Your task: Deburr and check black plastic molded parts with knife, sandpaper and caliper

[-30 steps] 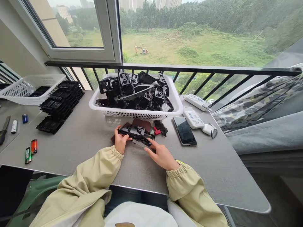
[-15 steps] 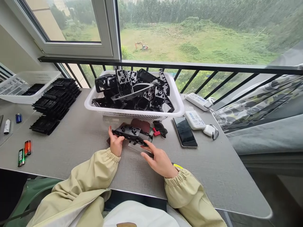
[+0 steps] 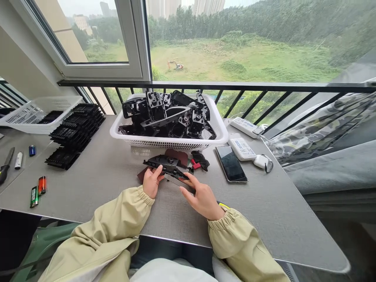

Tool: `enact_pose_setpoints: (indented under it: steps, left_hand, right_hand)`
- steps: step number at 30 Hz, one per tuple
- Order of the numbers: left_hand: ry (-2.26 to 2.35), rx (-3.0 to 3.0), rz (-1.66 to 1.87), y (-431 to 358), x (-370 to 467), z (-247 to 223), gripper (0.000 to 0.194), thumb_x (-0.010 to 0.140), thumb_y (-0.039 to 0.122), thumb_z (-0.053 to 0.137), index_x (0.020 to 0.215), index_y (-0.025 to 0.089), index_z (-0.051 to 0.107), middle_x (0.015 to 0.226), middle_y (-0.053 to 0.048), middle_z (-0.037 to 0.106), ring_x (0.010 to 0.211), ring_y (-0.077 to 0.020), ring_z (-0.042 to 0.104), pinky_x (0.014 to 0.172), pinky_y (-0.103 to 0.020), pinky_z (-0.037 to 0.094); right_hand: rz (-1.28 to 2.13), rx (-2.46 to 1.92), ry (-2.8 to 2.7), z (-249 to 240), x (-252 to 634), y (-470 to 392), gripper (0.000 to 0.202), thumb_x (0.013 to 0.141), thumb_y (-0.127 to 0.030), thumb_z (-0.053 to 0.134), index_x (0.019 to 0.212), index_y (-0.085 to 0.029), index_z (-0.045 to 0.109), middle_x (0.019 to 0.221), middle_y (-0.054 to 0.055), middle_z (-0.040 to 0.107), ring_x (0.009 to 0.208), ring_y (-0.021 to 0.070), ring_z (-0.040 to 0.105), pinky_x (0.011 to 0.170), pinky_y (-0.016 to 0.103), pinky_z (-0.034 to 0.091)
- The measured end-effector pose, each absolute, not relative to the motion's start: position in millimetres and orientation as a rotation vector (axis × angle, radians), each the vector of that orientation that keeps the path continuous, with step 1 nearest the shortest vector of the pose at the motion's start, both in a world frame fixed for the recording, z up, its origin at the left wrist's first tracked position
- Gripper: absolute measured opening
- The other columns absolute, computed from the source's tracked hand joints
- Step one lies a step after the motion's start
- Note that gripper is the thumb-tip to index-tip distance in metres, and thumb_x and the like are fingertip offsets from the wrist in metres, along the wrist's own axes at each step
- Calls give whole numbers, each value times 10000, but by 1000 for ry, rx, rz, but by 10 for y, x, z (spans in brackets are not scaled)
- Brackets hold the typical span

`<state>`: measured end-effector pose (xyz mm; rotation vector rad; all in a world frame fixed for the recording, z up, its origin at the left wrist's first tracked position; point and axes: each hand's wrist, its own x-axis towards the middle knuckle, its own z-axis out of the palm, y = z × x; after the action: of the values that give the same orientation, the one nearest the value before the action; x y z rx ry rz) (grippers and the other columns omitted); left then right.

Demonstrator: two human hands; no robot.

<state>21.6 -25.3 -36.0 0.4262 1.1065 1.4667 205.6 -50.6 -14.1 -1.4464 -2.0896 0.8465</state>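
A black plastic part (image 3: 167, 162) sits low between the two hands, tilted a little, above the near side of the basket's foot of the counter (image 3: 279, 219); whether it rests on anything is hidden. Taking it as the clock's centre, with twelve toward the window (image 3: 235, 47), the left hand (image 3: 151, 183) is at eight o'clock, its thumb over the near edge and its other fingers curled underneath, closed on the part's left end. The right hand (image 3: 205, 200) is at four o'clock, its fingers wrapped around a bladed tool (image 3: 176, 181); the blade points toward ten along the part's near edge, though actual contact is unclear. A yellow handle end (image 3: 223, 204) shows behind the wrist.

Reddish-brown sheets (image 3: 179, 156) lie just beyond the part at one o'clock, and a red piece (image 3: 195, 164) beside a crumpled black item (image 3: 201, 160) is near at three. At twelve stands a white basket (image 3: 167, 144) heaped with black mouldings (image 3: 164, 115). Farther off at three lies a phone (image 3: 232, 164), with two white devices (image 3: 242, 148) at two.

At ten o'clock is a stack of black trays (image 3: 76, 133), touching or close to a second white basket (image 3: 44, 127). Well apart, around nine, are a blue battery (image 3: 32, 150), a white battery (image 3: 18, 160) and a black-handled blade (image 3: 4, 172); orange (image 3: 42, 185) and green batteries (image 3: 34, 197) lie slightly lower.
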Motion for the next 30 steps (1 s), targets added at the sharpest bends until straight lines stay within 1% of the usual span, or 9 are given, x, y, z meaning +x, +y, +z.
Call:
enact_pose_setpoints:
  steps: [5,8,12,15,20,22,24,27,30]
  left_hand:
    - [1064,384,1309,-244,196,-351,310,650,361,811,745,129,628,668,-9,660,565,-93,613,459,-176,514]
    - [945,326,1151,-246,192,-296,254,723,362,755,763,127,668,697,-40,690,545,-109,622,398,-186,496]
    - [924,315,1158,-264,217,-192,145,658,224,795,695,124,696,705,-41,713,597,-116,658,518,-193,562]
    - [937,356,1198,-266,248,-59,151,589,169,814,679,112,707,653,-34,701,586,-115,659,546,-184,569]
    - [913,559,1319,-209,359,356,176,583,213,788,703,114,706,764,-74,733,588,-140,672,521,-206,563]
    - [857,661,1382,-156,434,554,172,600,236,758,716,119,709,790,-77,738,597,-152,679,552,-231,574]
    - [801,741,1459,-90,508,732,155,595,238,730,698,124,708,702,-53,720,555,-145,663,541,-233,567]
    - [743,835,1571,-5,575,918,142,623,227,677,719,127,708,764,-59,739,538,-133,647,561,-254,572]
    - [727,945,1642,19,576,984,173,697,266,647,796,143,719,875,-70,754,655,-175,686,637,-306,592]
  right_hand:
    - [813,-1427,-2081,-150,2048,-480,489,879,-378,496,1340,-222,453,1137,61,720,764,223,719,756,379,552]
    - [824,-1395,-2071,-136,2045,-465,471,882,-384,490,1323,-218,474,1127,73,723,762,224,717,754,373,548]
    - [851,-1307,-2084,-34,2056,-421,485,891,-407,475,1311,-166,494,1069,102,738,701,208,696,725,348,536]
    - [876,-1233,-2125,160,2092,-341,487,923,-446,427,1310,-167,522,905,64,749,719,198,675,686,308,516]
    - [857,-1088,-2184,641,2199,-179,619,978,-544,197,1304,-174,571,718,34,670,617,162,594,611,272,468]
    - [784,-1092,-2158,819,2238,-145,650,968,-586,193,1296,-180,581,628,12,598,577,155,555,572,261,439]
    - [719,-1101,-2112,958,2270,-136,654,960,-608,207,1291,-183,577,553,-18,515,520,143,505,540,253,410]
    - [613,-1114,-1994,1088,2307,-157,637,950,-626,231,1174,-174,620,559,-20,517,498,133,478,536,252,399]
    - [583,-1128,-2007,1140,2325,-185,564,958,-597,270,942,-178,647,597,-2,563,515,127,484,531,244,388]
